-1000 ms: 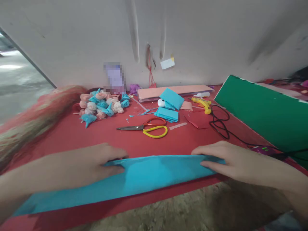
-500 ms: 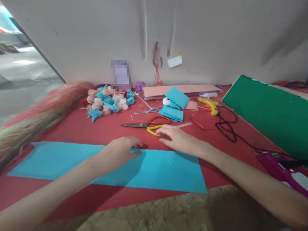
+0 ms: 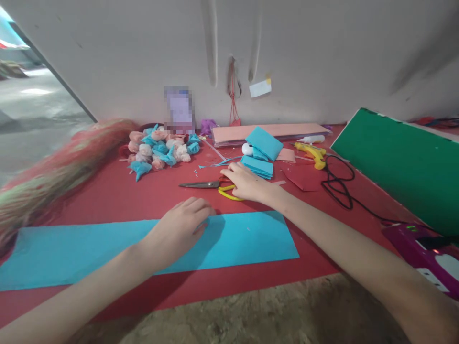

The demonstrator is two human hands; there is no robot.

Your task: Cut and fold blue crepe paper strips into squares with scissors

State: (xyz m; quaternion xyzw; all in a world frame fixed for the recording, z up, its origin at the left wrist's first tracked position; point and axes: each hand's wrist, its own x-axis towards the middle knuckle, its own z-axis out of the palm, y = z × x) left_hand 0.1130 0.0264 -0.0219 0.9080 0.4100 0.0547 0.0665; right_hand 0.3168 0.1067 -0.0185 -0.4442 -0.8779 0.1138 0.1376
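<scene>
A long blue sheet (image 3: pixel 229 243) lies across the front of the red table surface (image 3: pixel 172 296). My left hand (image 3: pixel 184 227) rests on its upper middle, fingers curled and loosely apart, holding nothing I can see. Scissors (image 3: pixel 201 185) with red and yellow handles lie behind the sheet, blades pointing left. My right hand (image 3: pixel 245 184) is over their handles, thumb by the yellow loop and fingers covering most of the red one. Folded blue pieces (image 3: pixel 256 167) sit just behind my right hand.
Pink, white and blue paper flowers (image 3: pixel 159 148) are heaped at the back left. Further right are a yellow glue gun (image 3: pixel 311 155), a black cable (image 3: pixel 337 191), a green board (image 3: pixel 401 167) and a purple power strip (image 3: pixel 416 253). A fringed bundle (image 3: pixel 71 167) borders the left.
My right hand has moved up and left onto the scissors' handles. The blue sheet has shifted left and turned slightly, its right end now higher. My left hand has moved little.
</scene>
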